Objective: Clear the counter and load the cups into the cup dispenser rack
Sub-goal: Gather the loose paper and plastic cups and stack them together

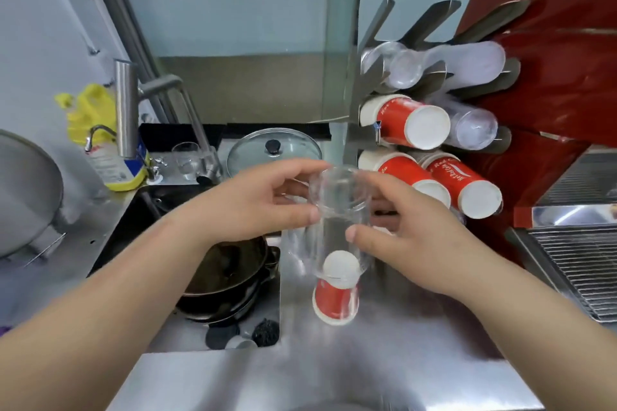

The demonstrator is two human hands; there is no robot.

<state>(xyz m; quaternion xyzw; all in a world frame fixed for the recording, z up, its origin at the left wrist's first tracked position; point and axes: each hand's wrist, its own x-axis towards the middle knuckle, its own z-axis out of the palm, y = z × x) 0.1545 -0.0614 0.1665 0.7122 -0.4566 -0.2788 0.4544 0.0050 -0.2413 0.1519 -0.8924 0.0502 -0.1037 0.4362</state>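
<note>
A stack of clear plastic cups point(340, 210) is held above the steel counter point(400, 360) between both hands. My left hand point(267, 200) grips its upper part from the left, and my right hand point(397, 227) grips it from the right. Below the stack, an upside-down red paper cup point(335, 297) with a white base stands on the counter. The cup dispenser rack point(367, 90) rises at the right, holding clear cups point(407, 68) in its top slots and red paper cups point(414, 123) in its lower slots.
A sink point(227, 277) with dark pans lies left of the counter, with a scrubber at its front. A tap point(125, 110), a yellow bottle, a glass and a pot lid point(273, 147) stand behind it. A red machine with a metal grille point(581, 270) sits at the right.
</note>
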